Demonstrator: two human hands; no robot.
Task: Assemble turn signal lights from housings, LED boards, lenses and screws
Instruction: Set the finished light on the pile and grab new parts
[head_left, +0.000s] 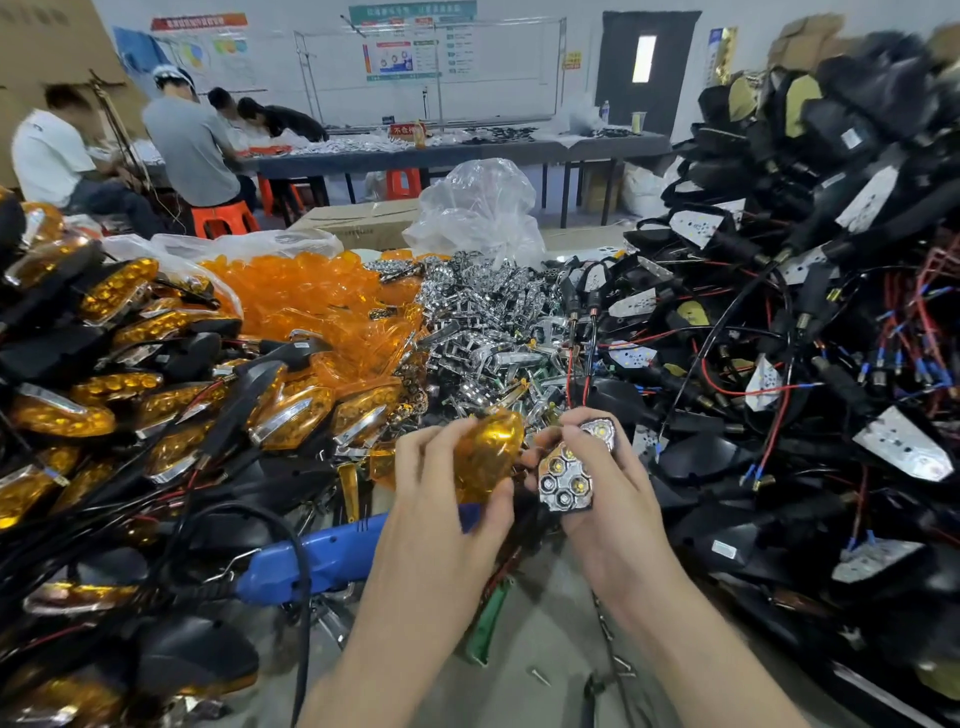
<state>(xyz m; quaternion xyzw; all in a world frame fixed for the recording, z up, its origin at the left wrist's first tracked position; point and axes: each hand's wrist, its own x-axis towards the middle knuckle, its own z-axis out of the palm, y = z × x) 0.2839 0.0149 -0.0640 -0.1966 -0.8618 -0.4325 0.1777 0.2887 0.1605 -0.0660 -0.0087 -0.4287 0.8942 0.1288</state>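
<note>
Gripping an amber lens (488, 454) in curled fingers, the left hand (441, 483) holds it just beside the chrome-reflector housing (569, 475) clutched by the right hand (608, 483), both above the bench between finished lights (130, 405) and wired housings (779, 364).

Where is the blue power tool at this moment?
In the head view the blue power tool lies low and left of centre, its right end behind the left forearm, just below the pile of amber lights.

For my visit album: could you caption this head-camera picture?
A worker's left hand holds an amber lens beside the light housing gripped in the right hand, amid piled parts.
</note>
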